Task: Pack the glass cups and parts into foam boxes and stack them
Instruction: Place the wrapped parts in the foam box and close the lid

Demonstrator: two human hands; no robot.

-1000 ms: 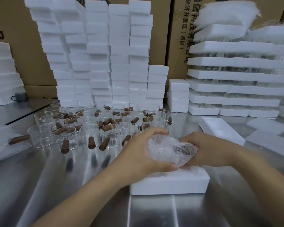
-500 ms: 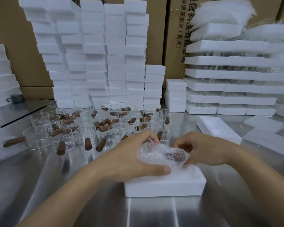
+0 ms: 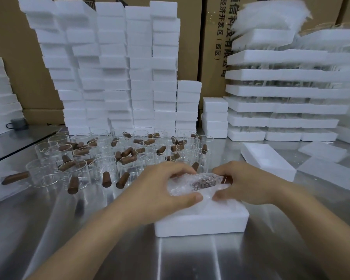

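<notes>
A bubble-wrapped bundle (image 3: 196, 183) with a dark part showing inside lies over the open top of a white foam box (image 3: 202, 221) on the steel table. My left hand (image 3: 160, 188) grips the bundle's left end, thumb under and fingers curled over it. My right hand (image 3: 245, 183) pinches its right end from the other side. Behind the hands stand several glass cups (image 3: 107, 168) with brown wooden handles (image 3: 73, 184).
Tall stacks of foam boxes (image 3: 117, 67) rise at the back, with cardboard cartons behind. Layered foam trays (image 3: 287, 91) stand at the right. An open foam lid (image 3: 267, 160) and flat foam pieces (image 3: 329, 172) lie to the right of my hands.
Both hands have lowered the wrapped bundle and flattened it toward the foam box. The camera view has shifted slightly.
</notes>
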